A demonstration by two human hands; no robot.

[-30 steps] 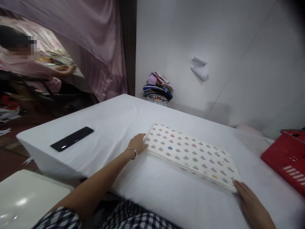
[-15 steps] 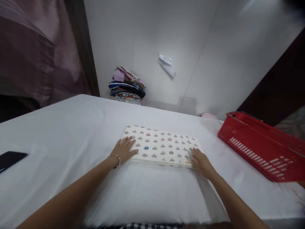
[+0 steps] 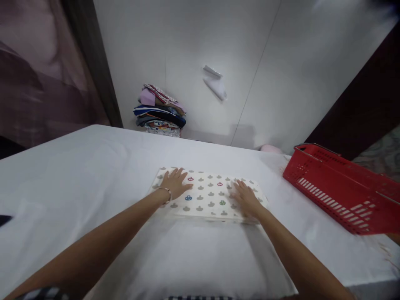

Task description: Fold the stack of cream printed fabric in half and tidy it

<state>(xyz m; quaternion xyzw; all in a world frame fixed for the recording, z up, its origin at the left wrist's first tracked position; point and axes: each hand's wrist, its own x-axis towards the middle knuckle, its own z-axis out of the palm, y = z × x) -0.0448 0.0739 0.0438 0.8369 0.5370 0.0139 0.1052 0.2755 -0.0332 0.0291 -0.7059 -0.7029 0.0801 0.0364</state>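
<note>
A folded cream cloth [image 3: 204,192] printed with grey, red, blue and green mushroom shapes lies flat on the white-covered table [image 3: 131,154]. On its left part rests my left hand [image 3: 175,183], palm down with fingers spread, a bracelet at the wrist. My right hand [image 3: 246,198], slightly blurred, lies flat over the cloth's right part with fingers stretched out. Neither hand grips anything. The cloth beneath both palms is hidden.
At the right stands a red plastic basket [image 3: 337,187]. A stack of folded clothes [image 3: 161,110] is beyond the table's far edge, by the pale wall [image 3: 187,37]. A dark flat object [image 3: 4,219] lies at the left edge.
Both hands have slid inward and farther onto the cloth from its left and right ends. The camera view has shifted slightly, so the dark object shows less.
</note>
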